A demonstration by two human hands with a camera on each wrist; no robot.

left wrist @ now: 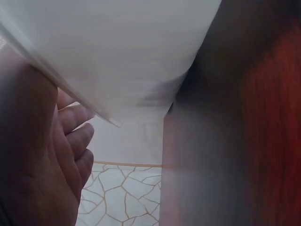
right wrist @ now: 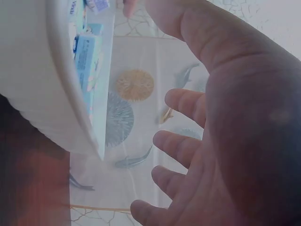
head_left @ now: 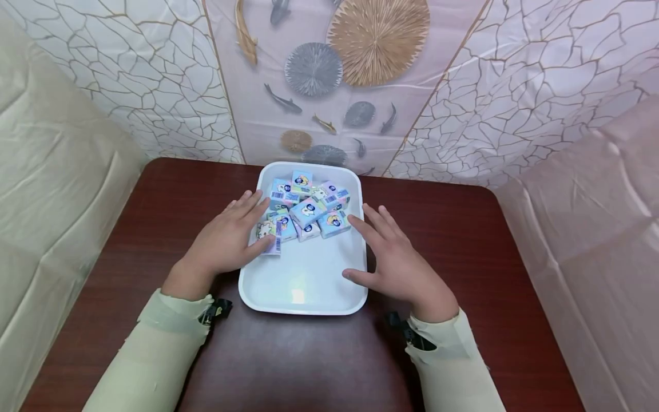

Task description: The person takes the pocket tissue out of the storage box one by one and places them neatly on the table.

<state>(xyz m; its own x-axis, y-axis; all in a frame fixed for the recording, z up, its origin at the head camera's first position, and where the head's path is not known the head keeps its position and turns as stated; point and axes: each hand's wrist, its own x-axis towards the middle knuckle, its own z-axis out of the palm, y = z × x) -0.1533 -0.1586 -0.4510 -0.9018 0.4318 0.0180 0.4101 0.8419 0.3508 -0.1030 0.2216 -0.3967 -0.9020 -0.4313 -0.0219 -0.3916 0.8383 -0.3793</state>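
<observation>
Packets (head_left: 308,212), blue and lilac, lie mid-frame in a white tray (head_left: 304,274); we see left hand (head_left: 223,237) and right hand (head_left: 393,257), fingers spread loose, contact unclear.

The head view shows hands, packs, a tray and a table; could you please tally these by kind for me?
Hands: 2 (left hand, right hand)
Small packs: at least 8; they overlap, so the exact count is unclear
White tray: 1
Table: 1
Total: at least 12
</observation>
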